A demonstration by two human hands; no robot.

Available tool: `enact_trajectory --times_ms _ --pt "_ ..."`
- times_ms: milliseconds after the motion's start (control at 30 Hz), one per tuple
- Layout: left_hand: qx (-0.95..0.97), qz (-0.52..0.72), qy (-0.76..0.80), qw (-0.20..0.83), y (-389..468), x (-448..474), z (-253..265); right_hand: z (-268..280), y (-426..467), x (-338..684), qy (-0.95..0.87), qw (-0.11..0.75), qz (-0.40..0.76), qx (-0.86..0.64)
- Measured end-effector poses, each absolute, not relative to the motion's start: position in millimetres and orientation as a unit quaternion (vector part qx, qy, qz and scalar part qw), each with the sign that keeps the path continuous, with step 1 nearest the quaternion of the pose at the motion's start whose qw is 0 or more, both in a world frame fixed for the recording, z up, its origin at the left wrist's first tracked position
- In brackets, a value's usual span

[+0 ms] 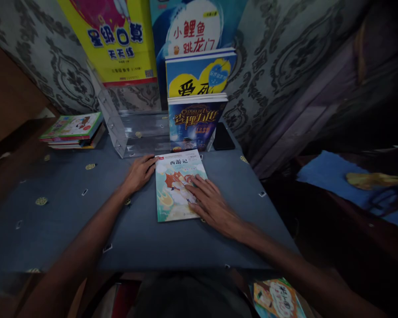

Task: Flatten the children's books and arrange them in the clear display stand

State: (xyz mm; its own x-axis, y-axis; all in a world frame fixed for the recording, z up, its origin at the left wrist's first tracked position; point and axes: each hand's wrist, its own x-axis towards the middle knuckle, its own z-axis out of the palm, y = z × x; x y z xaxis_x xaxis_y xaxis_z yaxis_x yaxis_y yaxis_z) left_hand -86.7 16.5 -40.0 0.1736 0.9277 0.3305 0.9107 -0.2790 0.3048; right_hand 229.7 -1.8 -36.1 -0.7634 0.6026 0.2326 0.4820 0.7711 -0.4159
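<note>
A thin book with a pale green illustrated cover lies face up on the table in front of me. My right hand rests on the right side of its cover, fingers stretched out. My left hand is at the book's upper left edge, its fingers extended and the fingertips by the corner. Just behind the book stands a clear acrylic display rack. In the rack's right column are a dark blue book, a blue and yellow book and a teal book; a yellow workbook stands at the upper left.
A stack of books lies on the table's left side. A dark phone-like object is right of the rack. The patterned grey cloth covers the table. Another book sits low near my right forearm, below the table edge.
</note>
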Motion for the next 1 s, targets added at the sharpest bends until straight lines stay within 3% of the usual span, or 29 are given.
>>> enact_trajectory --times_ms 633,1000 --pt "0.758 0.228 0.611 0.009 18 -75 -36 -45 2 220 -0.916 0.184 0.161 -0.317" --pt "0.75 0.218 0.623 -0.034 16 -63 -38 -40 94 206 -0.891 0.179 0.145 -0.391"
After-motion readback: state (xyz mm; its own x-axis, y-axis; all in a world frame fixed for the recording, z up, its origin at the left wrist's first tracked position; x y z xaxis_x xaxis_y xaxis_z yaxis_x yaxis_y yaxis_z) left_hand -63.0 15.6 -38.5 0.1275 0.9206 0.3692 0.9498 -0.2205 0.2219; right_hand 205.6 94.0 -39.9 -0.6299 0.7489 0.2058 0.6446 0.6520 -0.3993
